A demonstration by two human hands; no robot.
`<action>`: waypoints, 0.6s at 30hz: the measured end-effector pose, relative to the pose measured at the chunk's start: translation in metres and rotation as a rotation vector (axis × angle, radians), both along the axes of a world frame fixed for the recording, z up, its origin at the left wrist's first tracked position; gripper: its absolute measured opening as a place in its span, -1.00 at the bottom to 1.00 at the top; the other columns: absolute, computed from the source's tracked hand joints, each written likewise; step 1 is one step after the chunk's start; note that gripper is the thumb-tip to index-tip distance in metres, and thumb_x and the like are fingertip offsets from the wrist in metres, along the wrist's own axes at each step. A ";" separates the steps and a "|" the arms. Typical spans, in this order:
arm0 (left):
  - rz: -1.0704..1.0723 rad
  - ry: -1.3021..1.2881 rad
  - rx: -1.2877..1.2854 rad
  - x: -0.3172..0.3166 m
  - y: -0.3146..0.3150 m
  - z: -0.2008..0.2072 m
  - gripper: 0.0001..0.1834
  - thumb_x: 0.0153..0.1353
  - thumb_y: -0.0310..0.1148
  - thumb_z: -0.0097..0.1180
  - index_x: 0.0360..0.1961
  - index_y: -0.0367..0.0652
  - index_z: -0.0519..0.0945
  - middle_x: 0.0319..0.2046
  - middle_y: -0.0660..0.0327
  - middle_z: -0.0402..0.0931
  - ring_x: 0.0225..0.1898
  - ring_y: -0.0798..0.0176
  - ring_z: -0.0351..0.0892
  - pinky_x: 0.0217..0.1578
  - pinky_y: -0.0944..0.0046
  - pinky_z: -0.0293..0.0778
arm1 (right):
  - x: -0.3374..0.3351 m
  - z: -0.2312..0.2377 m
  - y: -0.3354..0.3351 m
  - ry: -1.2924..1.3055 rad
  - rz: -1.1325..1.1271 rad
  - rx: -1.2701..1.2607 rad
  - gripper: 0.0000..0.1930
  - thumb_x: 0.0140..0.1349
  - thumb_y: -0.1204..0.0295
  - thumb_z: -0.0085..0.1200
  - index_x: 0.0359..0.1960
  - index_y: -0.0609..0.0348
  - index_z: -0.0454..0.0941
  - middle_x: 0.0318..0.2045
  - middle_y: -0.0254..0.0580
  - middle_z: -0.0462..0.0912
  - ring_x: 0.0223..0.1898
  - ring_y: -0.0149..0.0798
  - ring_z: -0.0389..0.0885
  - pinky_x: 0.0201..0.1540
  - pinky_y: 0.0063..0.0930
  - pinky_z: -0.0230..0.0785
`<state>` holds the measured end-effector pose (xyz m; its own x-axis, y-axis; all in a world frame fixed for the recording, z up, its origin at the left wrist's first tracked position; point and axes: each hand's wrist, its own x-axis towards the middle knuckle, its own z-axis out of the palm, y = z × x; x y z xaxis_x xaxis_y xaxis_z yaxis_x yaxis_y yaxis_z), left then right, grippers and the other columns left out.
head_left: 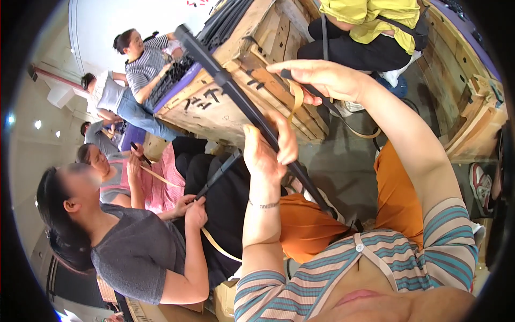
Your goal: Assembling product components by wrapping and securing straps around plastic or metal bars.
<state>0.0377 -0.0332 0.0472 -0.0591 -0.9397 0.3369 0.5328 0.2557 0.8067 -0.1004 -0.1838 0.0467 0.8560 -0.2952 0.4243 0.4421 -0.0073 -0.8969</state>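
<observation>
My left hand (pixel 270 147) is closed around a long black pole (pixel 236 91), which slants from the upper left down to my lap. Thicker at its upper part, the pole narrows below a collar. To the right of it, my right hand (pixel 327 81) pinches a flat black strip (pixel 308 87) between thumb and fingers, with its fingertips near the pole but apart from it. From the strip hangs a tan band (pixel 296 102), which loops down toward the floor. My lap, in orange trousers (pixel 311 222), lies under the pole's lower end.
A wooden crate (pixel 257 96) with black bars on top stands ahead. On my left a co-worker in grey (pixel 145 247) handles a black bar (pixel 220 174) with a tan band. Another person in yellow (pixel 370 21) sits ahead right, beside a second wooden crate (pixel 477 112).
</observation>
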 end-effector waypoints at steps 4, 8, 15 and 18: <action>0.366 -0.226 0.018 0.006 -0.007 -0.013 -0.77 0.23 -0.31 -0.05 -0.21 -0.26 0.44 -0.71 0.34 0.20 -0.83 0.50 0.02 -0.81 0.50 -0.07 | -0.002 0.009 0.015 -0.030 0.064 0.015 -0.33 0.28 -0.06 -0.36 0.30 0.10 -0.06 -0.33 -0.37 0.36 -0.43 -0.53 0.32 -0.46 -0.73 0.16; 0.544 -0.317 0.104 -0.005 -0.012 -0.022 -0.80 0.11 -0.46 0.14 -0.24 -0.27 0.47 -0.66 0.36 0.35 -0.82 0.57 0.09 -0.81 0.51 0.02 | 0.008 0.011 0.029 -0.057 0.052 -0.027 -0.32 0.30 -0.09 -0.48 0.30 0.11 -0.08 -0.05 -0.33 0.33 -0.42 -0.54 0.27 -0.42 -0.76 0.16; 0.565 -0.168 0.102 0.001 -0.008 -0.006 -0.73 0.22 -0.20 -0.03 -0.41 -0.22 0.43 -0.78 0.40 0.08 -0.84 0.49 -0.01 -0.80 0.46 -0.07 | 0.007 0.010 0.043 0.224 -0.005 -0.286 -0.31 0.26 -0.17 -0.54 0.30 -0.02 -0.02 -0.34 -0.41 0.39 -0.54 -0.54 0.23 -0.48 -0.71 0.22; 0.523 0.007 0.144 0.010 -0.011 -0.006 -0.81 0.18 -0.33 0.05 -0.48 -0.20 0.40 -0.83 0.39 0.08 -0.87 0.49 -0.03 -0.83 0.46 -0.12 | 0.007 0.009 0.050 0.216 -0.022 -0.297 -0.35 0.28 -0.14 -0.56 0.29 -0.04 0.02 -0.37 -0.40 0.37 -0.56 -0.54 0.24 -0.48 -0.69 0.25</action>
